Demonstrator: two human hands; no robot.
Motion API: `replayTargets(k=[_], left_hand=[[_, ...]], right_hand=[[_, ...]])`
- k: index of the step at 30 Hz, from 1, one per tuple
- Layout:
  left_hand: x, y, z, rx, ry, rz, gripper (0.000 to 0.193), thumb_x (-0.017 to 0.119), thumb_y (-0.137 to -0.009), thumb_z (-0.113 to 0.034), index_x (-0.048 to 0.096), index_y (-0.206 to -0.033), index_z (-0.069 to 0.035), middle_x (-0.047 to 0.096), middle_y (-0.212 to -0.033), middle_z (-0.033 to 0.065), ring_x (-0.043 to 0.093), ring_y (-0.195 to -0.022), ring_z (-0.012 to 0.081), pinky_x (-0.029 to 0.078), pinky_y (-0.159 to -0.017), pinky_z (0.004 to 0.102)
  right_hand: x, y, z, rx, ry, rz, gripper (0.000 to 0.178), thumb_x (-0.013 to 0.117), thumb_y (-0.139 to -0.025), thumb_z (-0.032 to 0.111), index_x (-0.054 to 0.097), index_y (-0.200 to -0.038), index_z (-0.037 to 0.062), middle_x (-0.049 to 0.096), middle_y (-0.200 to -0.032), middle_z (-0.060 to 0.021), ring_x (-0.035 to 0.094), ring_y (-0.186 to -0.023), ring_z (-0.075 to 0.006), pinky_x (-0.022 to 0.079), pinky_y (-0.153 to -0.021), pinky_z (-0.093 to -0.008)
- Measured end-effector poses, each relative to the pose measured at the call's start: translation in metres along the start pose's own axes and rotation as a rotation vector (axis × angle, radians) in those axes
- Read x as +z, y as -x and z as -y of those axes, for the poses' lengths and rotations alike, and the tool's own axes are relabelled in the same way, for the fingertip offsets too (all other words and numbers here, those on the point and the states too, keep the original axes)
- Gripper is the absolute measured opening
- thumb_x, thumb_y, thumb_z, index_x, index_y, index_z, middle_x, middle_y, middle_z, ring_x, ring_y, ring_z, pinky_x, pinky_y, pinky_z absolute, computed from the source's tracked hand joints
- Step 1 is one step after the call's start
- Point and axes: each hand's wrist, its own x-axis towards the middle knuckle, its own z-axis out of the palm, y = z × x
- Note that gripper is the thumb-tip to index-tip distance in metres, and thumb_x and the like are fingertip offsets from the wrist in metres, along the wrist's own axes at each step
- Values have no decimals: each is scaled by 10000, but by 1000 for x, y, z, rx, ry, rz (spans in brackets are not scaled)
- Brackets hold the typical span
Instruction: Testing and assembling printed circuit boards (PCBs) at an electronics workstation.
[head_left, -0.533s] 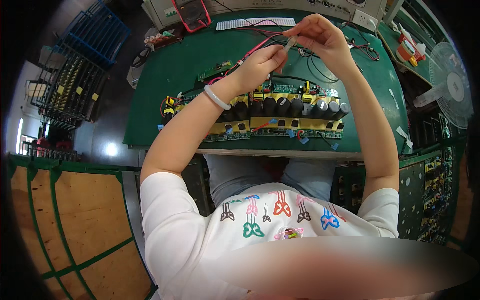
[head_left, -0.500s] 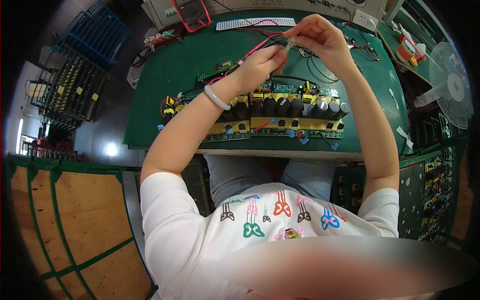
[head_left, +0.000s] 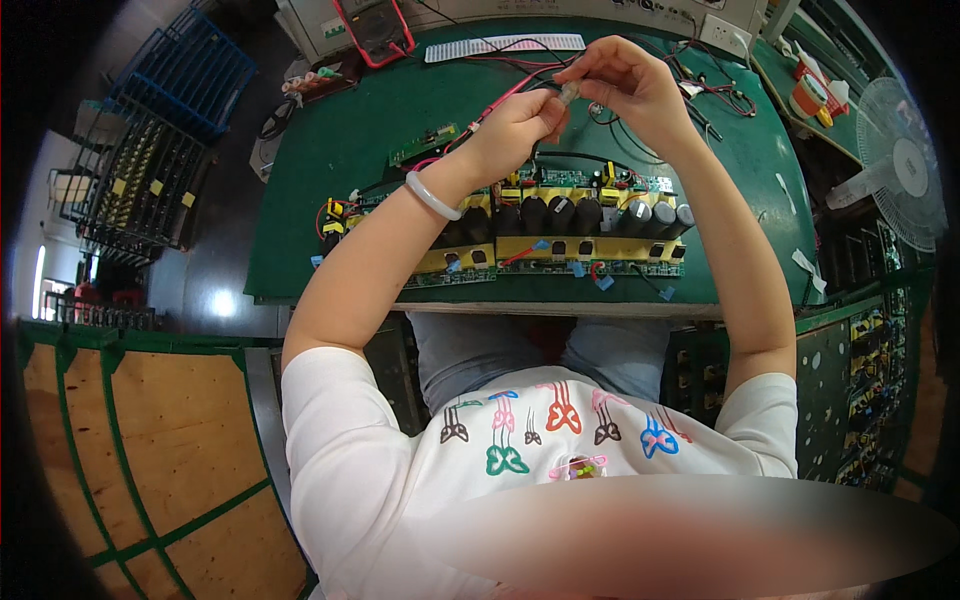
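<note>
Over the far part of the bench my left hand (head_left: 512,130) and my right hand (head_left: 636,88) meet fingertip to fingertip. Between them is a small translucent wire connector (head_left: 570,92), pinched from both sides. A dark cable hangs just under my left fist; whether it joins the connector is hidden by the fingers. Nearer to me, beneath my forearms, lies a long circuit board assembly (head_left: 590,212) with a row of black and grey capacitors, yellow parts and blue-tipped wires. A small green circuit board (head_left: 424,145) lies beyond it, left of my left hand.
Behind my hands are a white label sheet (head_left: 505,47), a red-framed multimeter (head_left: 378,28) and tangled test leads (head_left: 735,98). A grey instrument panel (head_left: 640,14) lines the back. On the right stands a white fan (head_left: 905,165); racks of boards (head_left: 135,180) stand at left.
Both hands have shifted slightly left and toward me, still pinching the connector. My right fingers have closed in a little nearer to my left. The whole view has moved slightly.
</note>
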Motion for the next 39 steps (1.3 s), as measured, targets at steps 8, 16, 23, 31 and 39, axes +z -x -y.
replayTargets(k=[8, 16, 23, 31, 39], left_hand=[[-10, -9, 6, 26, -131, -111, 354, 455, -1073, -314, 606, -1042, 4, 559, -811, 10, 530, -797, 126, 437, -782, 277], [-69, 0, 30, -316, -776, -436, 752, 776, -849, -302, 359, -1413, -30, 648, -1070, 209, 675, -848, 277, 549, -813, 390], [-43, 35, -20, -221, -853, -215, 673, 742, -867, -228, 388, -1434, -146, 356, -1331, 149, 570, -1052, 266, 516, -898, 380], [-19, 107, -69, -109, -379, -308, 446, 680, -908, -94, 515, -1319, -43, 369, -1386, 127, 565, -1071, 177, 505, -929, 324], [12, 166, -73, -100, -298, -319, 341, 632, -919, 5, 553, -1250, -15, 416, -1384, 125, 591, -1072, 172, 500, -952, 326]], right_hand=[[-27, 8, -24, -82, 171, -103, 204, 632, -937, -26, 606, -1132, 29, 699, -1090, -53, 696, -981, -147, 553, -848, -273], [-174, 33, -98, 465, 1066, -453, 275, 616, -940, 285, 665, -1164, 133, 730, -1045, -100, 710, -951, -317, 558, -820, -412], [-192, 45, -145, 672, 1257, -133, 284, 570, -939, 370, 650, -1168, 221, 693, -1126, -148, 644, -1078, -366, 526, -873, -496], [-179, 37, -164, 620, 1422, -172, 224, 536, -933, 277, 594, -1116, 162, 665, -1032, -206, 653, -981, -400, 532, -794, -512], [-187, 49, -172, 581, 1376, -184, 239, 557, -975, 304, 538, -1170, 168, 658, -1093, -202, 657, -971, -427, 528, -769, -538]])
